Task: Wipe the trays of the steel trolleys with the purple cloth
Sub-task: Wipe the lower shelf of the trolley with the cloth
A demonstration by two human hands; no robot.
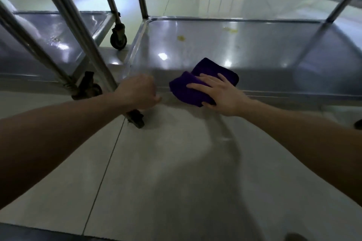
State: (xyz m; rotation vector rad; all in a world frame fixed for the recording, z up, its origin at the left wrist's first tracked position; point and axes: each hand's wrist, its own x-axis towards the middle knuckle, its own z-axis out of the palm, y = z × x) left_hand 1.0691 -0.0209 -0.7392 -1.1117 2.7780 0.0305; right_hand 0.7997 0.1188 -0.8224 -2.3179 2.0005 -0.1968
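Pressing flat on the purple cloth [213, 69], the right hand [221, 93] lies with fingers straight and spread, thumb at the cloth's near edge; the cloth sits folded at the near rim of the lower tray [254, 44] of the steel trolley, toward that tray's 7 o'clock; the left hand [137, 91], at 9 o'clock from the cloth, is curled round the trolley leg [92, 52] at the tray's corner, above a castor [137, 120]; two yellow stains [181, 38] mark the tray at 12 o'clock; a second trolley's tray [58, 31] stands at 10 o'clock.
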